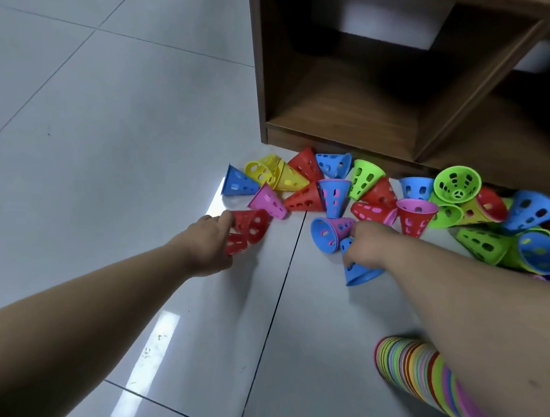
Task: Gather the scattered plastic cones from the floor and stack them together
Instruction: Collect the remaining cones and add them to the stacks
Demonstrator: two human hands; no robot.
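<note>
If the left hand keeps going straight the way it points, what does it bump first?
Probably the pink cone lying just beyond the red cones that the left hand grips; depth is hard to judge.

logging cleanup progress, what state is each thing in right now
left hand, gripping the red cones
red cones, held in the left hand
right hand, gripping the blue cone
blue cone, held, wide rim toward the camera
loose cones, scattered, most tipped over, by the shelf
stack, nested, lying on its side
</note>
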